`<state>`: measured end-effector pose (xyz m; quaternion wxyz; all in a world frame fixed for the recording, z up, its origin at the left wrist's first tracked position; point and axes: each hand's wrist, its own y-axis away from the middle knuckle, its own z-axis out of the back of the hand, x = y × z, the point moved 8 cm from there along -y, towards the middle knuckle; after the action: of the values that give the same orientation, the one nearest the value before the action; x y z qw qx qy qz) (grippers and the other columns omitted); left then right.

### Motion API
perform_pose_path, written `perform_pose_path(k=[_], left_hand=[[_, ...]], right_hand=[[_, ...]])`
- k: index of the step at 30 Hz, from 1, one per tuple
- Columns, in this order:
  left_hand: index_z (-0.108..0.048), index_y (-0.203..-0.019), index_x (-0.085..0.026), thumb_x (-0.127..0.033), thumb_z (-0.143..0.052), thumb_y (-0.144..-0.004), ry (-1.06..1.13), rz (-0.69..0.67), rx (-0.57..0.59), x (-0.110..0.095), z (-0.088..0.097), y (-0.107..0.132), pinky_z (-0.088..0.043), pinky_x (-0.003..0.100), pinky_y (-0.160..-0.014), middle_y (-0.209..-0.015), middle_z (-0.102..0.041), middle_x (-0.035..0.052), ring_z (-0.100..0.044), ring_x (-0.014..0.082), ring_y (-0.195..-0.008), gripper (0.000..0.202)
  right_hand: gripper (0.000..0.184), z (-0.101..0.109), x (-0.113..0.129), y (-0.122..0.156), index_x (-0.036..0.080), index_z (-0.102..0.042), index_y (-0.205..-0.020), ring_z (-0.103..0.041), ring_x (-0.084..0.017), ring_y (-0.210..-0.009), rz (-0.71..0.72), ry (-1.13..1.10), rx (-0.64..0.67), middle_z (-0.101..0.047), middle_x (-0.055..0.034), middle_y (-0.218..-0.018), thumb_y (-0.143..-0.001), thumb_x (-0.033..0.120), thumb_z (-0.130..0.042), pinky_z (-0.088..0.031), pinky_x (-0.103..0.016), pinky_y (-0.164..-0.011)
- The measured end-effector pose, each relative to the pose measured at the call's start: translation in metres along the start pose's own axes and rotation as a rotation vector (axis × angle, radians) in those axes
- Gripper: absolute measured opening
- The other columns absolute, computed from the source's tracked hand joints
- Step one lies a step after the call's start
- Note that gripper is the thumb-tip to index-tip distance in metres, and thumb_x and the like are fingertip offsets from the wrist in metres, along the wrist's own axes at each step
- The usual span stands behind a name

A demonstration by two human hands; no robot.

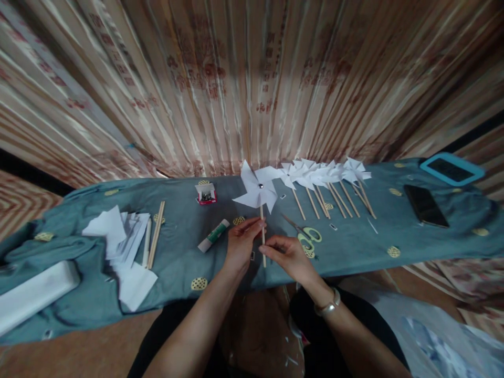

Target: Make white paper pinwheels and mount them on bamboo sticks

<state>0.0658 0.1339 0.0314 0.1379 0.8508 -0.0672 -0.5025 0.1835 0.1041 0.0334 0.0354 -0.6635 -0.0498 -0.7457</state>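
Note:
A white paper pinwheel [255, 195] with a shiny pin at its centre stands up on a thin wooden stick [263, 237] in front of me. My left hand [244, 239] pinches the stick just below the paper blades. Lower down, my right hand [286, 254] has thumb and forefinger closed on the same stick. Green-handled scissors [311, 236] lie beyond my right hand. Left of my left hand is a green and white glue stick [213, 235]. A small red and white box of pins [206, 194] sits open behind it.
Several pinwheels [326, 172] lie in a row at the back right. A black phone [425, 205] and a blue-framed tablet [451, 169] are further right. Cut paper [134, 283], loose sticks [156, 235] and a long white case [39, 296] lie left on the green cloth [177, 262].

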Motion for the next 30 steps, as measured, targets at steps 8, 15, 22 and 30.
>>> perform_pose_path(k=[8,15,22,30], left_hand=[[-0.076,-0.088,-0.018,-0.035,-0.083,-0.06,0.011,0.04,0.024,0.011,-0.003,-0.001,-0.05,0.027,-0.075,-0.093,-0.075,0.0066,-0.067,0.016,-0.081,0.033],[-0.074,-0.095,-0.019,-0.029,-0.082,-0.062,-0.012,0.033,0.015,0.013,0.006,0.002,-0.049,0.031,-0.088,-0.11,-0.073,0.0089,-0.065,0.0216,-0.105,0.036],[-0.075,-0.094,-0.018,-0.028,-0.081,-0.061,-0.054,0.034,0.028,0.012,0.011,0.008,-0.049,0.033,-0.089,-0.098,-0.074,0.0082,-0.066,0.0214,-0.098,0.035],[-0.076,-0.092,-0.019,-0.027,-0.081,-0.061,-0.044,0.024,0.061,0.011,0.015,0.013,-0.05,0.034,-0.087,-0.095,-0.074,0.0082,-0.066,0.0221,-0.095,0.033]], right_hand=[[0.022,0.019,-0.002,-0.004,0.022,-0.071,-0.067,-0.054,-0.014,-0.057,0.015,0.112,-0.09,-0.064,0.0015,-0.06,-0.075,0.043,-0.071,-0.041,-0.026,-0.055],[0.03,0.066,0.02,-0.005,0.023,-0.07,-0.069,-0.054,-0.015,-0.052,0.046,0.571,-0.219,-0.063,0.0016,-0.058,-0.082,0.048,-0.062,-0.037,-0.027,-0.055],[0.027,0.106,0.046,-0.035,0.023,-0.074,-0.083,-0.069,-0.023,-0.074,-0.079,1.246,-0.164,-0.076,-0.0067,-0.079,-0.089,0.04,-0.053,-0.04,-0.028,-0.061],[0.031,0.116,0.02,-0.069,0.019,-0.075,-0.088,-0.071,-0.025,-0.086,-0.265,1.508,-0.051,-0.076,-0.0137,-0.092,-0.093,0.038,-0.051,-0.045,-0.03,-0.069]])
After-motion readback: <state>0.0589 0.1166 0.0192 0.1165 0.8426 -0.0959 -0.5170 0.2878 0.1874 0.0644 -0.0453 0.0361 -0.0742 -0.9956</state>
